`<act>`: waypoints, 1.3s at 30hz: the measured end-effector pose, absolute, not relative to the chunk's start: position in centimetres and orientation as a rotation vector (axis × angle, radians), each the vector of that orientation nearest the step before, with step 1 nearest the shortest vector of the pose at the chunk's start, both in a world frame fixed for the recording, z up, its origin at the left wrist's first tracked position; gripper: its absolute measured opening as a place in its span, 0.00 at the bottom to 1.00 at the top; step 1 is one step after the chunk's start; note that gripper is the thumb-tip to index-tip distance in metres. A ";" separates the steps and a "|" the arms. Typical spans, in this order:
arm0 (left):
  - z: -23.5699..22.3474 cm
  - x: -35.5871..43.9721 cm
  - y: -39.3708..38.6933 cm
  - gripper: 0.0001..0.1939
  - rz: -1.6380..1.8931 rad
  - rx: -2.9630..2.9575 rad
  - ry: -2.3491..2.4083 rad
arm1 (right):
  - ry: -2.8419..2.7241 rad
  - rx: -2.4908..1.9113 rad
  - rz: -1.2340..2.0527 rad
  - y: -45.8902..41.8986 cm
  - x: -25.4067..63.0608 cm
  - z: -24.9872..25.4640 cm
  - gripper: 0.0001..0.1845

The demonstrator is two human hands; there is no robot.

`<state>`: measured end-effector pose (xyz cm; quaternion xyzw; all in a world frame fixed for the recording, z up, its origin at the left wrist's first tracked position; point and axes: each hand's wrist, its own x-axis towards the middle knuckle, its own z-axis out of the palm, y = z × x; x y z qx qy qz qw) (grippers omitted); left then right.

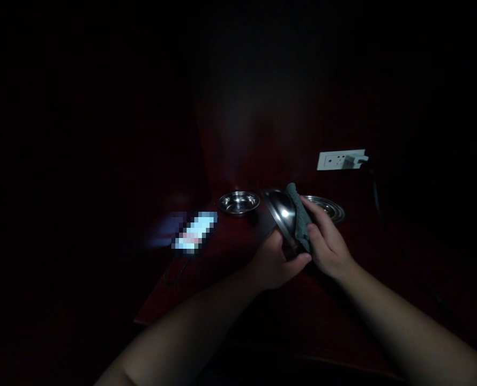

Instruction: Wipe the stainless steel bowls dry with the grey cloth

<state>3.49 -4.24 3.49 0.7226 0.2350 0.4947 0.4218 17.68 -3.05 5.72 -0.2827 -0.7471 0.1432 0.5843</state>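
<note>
A shiny metal bowl (282,210) is held up on its side above the dark red table. My left hand (276,262) grips its lower rim, thumb toward me and the other fingers mostly hidden by the bowl. My right hand (327,241) is closed on a grey-green cloth (302,220) and presses it against the outer base of the bowl. Left of the bowl, a shallow metal dish (239,203) rests on the table. Behind my right hand, round metal ware like a plate or lid (335,210) is partly covered.
A lit phone (196,231), its screen blurred out, lies at the left with a cable or strap loop beside it. On the back wall is a white socket (341,160) with a plug and hanging cord. The table's edge (142,320) shows at the front left. Surroundings are very dark.
</note>
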 end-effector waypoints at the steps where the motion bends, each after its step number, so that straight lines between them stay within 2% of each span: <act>1: 3.5 3.5 -4.3 0.28 1.224 1.788 0.549 | -1.785 -0.655 0.310 -3.0 17.7 5.6 0.26; 5: 3.5 3.7 -4.5 0.29 1.171 1.685 0.455 | -1.851 -0.640 0.248 -2.7 18.0 5.1 0.27; 15: 4.0 3.8 -4.7 0.20 1.290 1.448 0.353 | -1.919 -0.648 0.079 -2.1 18.1 4.7 0.32; 23: 4.7 3.6 -4.2 0.28 1.404 1.219 0.315 | -1.966 -0.692 -0.014 -1.6 18.1 4.6 0.32; 33: 5.7 3.2 -4.1 0.24 1.430 1.050 0.268 | -2.000 -0.739 -0.029 -1.2 18.4 4.2 0.32; 39: 5.1 3.5 -4.1 0.30 1.468 1.166 0.309 | -2.017 -0.706 0.001 -1.7 18.0 4.4 0.36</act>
